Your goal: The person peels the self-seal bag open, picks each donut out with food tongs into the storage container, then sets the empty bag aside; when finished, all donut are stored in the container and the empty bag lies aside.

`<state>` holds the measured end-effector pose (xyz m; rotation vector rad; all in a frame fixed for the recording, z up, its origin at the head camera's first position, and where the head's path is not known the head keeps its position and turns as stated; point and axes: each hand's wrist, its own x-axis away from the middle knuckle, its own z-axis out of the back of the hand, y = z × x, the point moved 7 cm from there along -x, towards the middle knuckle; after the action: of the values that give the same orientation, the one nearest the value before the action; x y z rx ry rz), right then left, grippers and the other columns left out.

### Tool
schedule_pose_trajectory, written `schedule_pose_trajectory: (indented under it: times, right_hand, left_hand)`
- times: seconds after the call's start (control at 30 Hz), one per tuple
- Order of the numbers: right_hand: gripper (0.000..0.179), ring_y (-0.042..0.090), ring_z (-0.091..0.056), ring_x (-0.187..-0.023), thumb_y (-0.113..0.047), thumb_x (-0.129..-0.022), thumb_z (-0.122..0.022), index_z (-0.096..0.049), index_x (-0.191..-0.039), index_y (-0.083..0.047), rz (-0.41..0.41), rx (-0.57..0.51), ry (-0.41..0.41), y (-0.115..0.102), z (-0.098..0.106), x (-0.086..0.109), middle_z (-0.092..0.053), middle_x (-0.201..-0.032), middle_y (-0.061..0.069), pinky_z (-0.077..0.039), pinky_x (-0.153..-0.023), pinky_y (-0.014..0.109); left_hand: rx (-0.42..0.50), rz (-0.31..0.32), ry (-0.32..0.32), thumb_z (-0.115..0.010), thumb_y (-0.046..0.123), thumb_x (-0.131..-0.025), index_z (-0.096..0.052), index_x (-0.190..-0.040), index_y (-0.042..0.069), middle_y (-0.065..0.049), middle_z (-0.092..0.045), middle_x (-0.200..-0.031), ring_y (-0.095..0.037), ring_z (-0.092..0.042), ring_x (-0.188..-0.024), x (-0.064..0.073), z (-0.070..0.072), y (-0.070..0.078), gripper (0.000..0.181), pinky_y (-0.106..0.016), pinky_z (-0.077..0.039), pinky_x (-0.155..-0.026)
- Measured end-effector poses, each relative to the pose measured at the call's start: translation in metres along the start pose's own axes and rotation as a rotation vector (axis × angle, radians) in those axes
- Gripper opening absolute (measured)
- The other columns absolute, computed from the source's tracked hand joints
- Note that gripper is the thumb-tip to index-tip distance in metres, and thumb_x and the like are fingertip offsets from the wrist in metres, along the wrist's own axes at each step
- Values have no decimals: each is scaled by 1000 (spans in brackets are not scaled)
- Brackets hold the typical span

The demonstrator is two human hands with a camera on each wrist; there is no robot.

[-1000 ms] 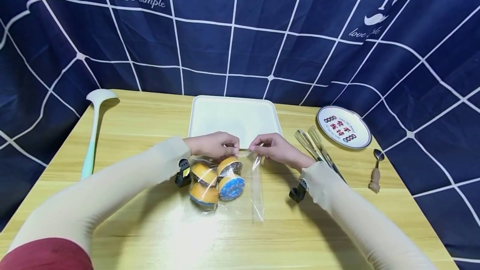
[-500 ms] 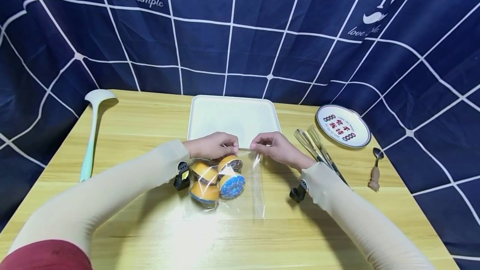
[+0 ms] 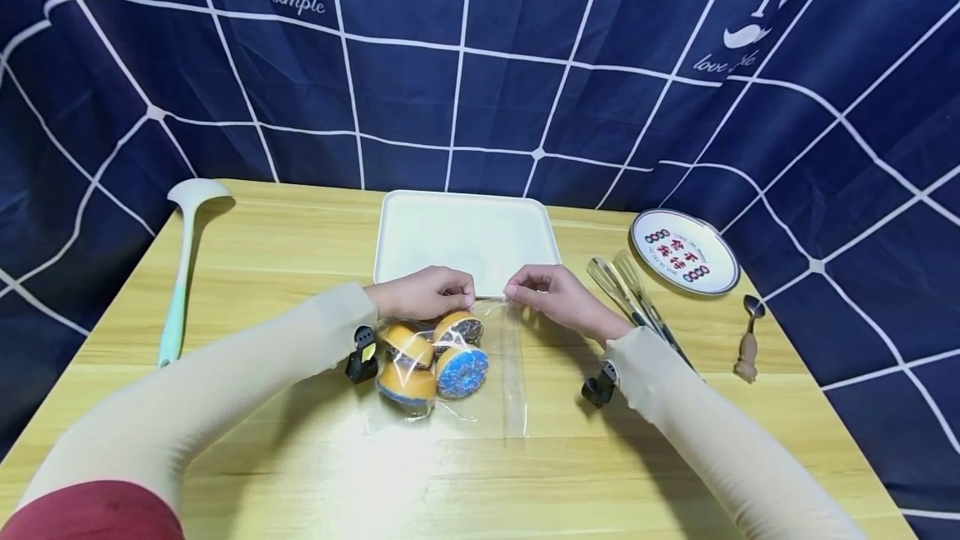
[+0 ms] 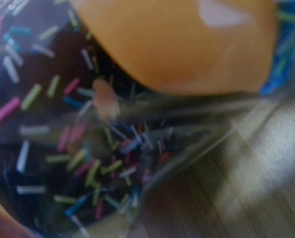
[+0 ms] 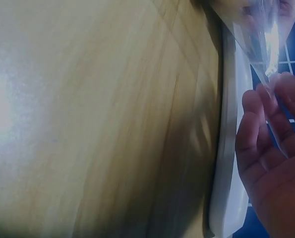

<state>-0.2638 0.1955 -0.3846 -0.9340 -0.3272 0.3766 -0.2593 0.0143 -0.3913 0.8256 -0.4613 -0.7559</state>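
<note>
A clear plastic bag [image 3: 491, 411] with several toy-like donuts inside lies between the two hands in the head view. One donut [image 3: 462, 373] shows blue icing; another in the left wrist view has dark icing with coloured sprinkles [image 4: 38, 134]. My left hand [image 3: 427, 292] pinches the bag's far edge above the donuts. Thumb and fingertips of my right hand [image 3: 553, 297] pinch the same edge near its right corner. In the right wrist view, the film is drawn to a point at the right fingertips [image 5: 268, 88].
Just behind the hands is a white tray [image 3: 465, 232]. A ladle [image 3: 180, 273] lies at the left. To the right are a whisk-like metal utensil [image 3: 633, 294], a round plate [image 3: 678, 250] with red characters and a small wooden-handled spoon [image 3: 748, 348]. Blue curtain surrounds the table.
My right hand has shifted slightly right, widening the gap between the two hands a little. Both keep their pinch on the bag's edge, and the donuts stay nearly where they were.
</note>
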Motion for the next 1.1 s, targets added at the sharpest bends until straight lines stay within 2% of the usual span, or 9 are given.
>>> schedule_pose_trajectory:
  times: [0.17,0.4,0.63,0.9,1.1]
  right_hand:
    - [16,25,-68,-80,-16,-102,-69,-76,-112,-6,14,15,-37,-5,-3,-1,-74,-100,12,-54,-69,30]
    - [11,23,-64,-84,-14,-100,-72,-77,-103,-5,36,66,-48,-9,-5,-3,-74,-96,13,-52,-71,26]
    - [9,23,-67,-83,-14,-100,-72,-78,-102,-8,92,123,-44,-11,-3,-2,-76,-95,11,-54,-72,25]
    - [13,9,-65,-86,-14,-100,-71,-80,-110,-12,157,184,-43,-15,0,3,-79,-103,6,-56,-74,24]
    - [16,9,-64,-88,-12,-98,-73,-80,-113,-13,193,196,-51,-16,-1,7,-79,-107,6,-57,-75,24]
  left_hand:
    - [11,-4,-3,-51,7,-108,-65,-99,5,-1,-68,-82,-7,-53,-73,-1,-1,0,16,-23,-46,-77]
    - [8,0,1,-52,7,-108,-66,-99,5,-2,-67,-84,-8,-54,-76,0,0,0,17,-24,-47,-79]
    - [14,7,4,-51,8,-108,-66,-99,5,-3,-70,-87,-8,-57,-81,0,-1,-2,18,-24,-48,-84]
    - [15,5,0,-51,8,-109,-66,-97,5,-3,-66,-88,-9,-55,-81,-1,1,-2,19,-24,-47,-82]
    - [4,11,1,-51,8,-109,-66,-98,5,-4,-68,-89,-9,-56,-82,1,1,-1,18,-25,-48,-84]
